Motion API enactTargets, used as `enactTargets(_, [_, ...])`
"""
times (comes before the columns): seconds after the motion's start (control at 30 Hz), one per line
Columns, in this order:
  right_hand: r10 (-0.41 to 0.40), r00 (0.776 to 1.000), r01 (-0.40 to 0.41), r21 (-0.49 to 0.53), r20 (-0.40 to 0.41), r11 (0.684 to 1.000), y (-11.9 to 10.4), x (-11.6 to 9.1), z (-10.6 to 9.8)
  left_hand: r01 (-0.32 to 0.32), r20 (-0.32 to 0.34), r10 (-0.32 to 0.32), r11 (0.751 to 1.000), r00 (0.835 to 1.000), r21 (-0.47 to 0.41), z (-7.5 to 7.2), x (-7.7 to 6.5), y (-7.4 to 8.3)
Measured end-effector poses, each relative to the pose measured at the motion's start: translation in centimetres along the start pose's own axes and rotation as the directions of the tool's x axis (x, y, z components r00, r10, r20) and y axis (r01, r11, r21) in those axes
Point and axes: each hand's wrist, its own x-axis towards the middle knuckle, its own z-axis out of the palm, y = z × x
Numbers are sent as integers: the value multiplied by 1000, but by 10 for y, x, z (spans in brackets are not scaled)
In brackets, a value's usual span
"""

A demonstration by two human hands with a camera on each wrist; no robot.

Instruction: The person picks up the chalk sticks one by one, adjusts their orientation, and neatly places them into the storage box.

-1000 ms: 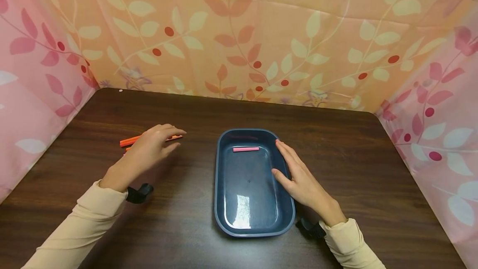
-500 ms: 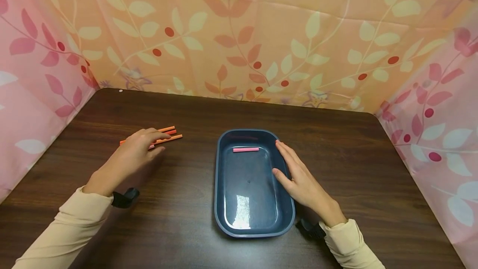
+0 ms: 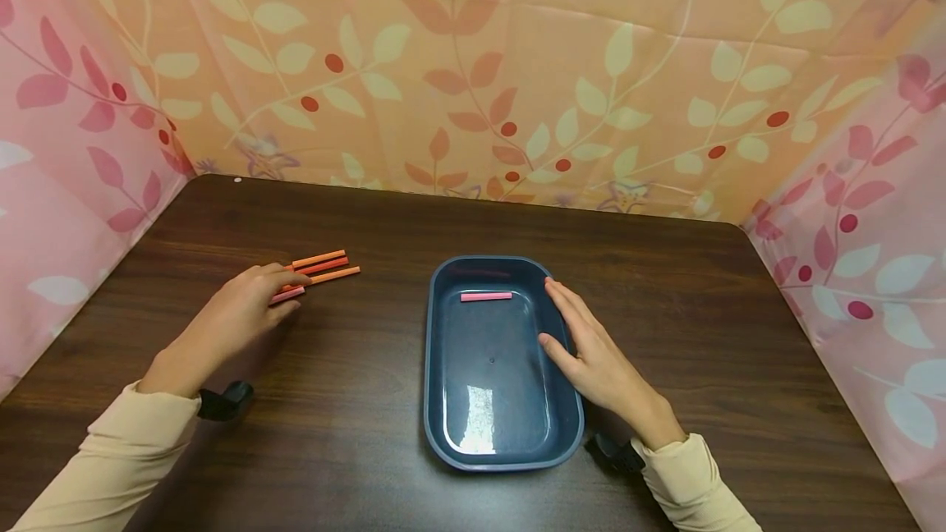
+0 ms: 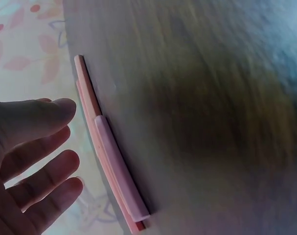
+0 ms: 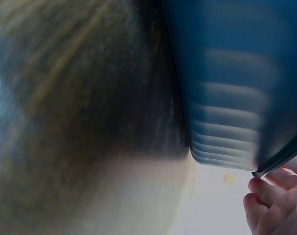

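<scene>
My left hand [image 3: 238,308] is over the left end of a small group of slim sticks, fingers loosely bent and nothing in its grasp. In the left wrist view, a gap shows between its thumb and fingers, beside a pink stick [image 4: 120,169] and an orange stick [image 4: 87,85]. Several orange and red-orange sticks [image 3: 328,267] lie side by side on the table; the hand hides their left ends. A dark blue tray [image 3: 432,351] holds one pink stick [image 3: 485,296] near its far end. My right hand [image 3: 594,355] rests on the tray's right rim, fingers extended along it.
The dark wood table [image 3: 355,433] carries the tray at its middle. Patterned cloth [image 3: 458,80] rises behind the table and along both sides. A small white spot [image 3: 238,180] shows at the back left edge.
My left hand has moved left and toward me over the sticks, uncovering their right ends and a pink stick. The right hand and the tray have stayed put.
</scene>
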Motion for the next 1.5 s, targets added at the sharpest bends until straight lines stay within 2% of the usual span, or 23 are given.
enactTargets(0.27, [2,1000,-2,-4,0,1000,0,0,0,-13,-21,14,999,1000,32,1,-5,-9])
enactTargets(0.53, [15,1000,-15,-5,9,1000,-2,0,-1,34,14,-35,998,999,47,3,-10,-15])
enactTargets(0.83, [15,1000,-15,3,5,1000,0,1,0,34,44,-37,997,998,67,5,-10,-19])
enactTargets(1.03, [16,1000,-16,6,4,1000,0,1,0,42,42,-45,996,998,78,5,-10,-21])
enactTargets(1.23, [11,1000,-11,2,6,1000,-1,1,0,0,9,-1,999,1000,52,7,-11,-24])
enactTargets(1.5, [13,1000,-13,0,1,1000,0,0,0,34,67,-37,998,997,49,7,-14,-27])
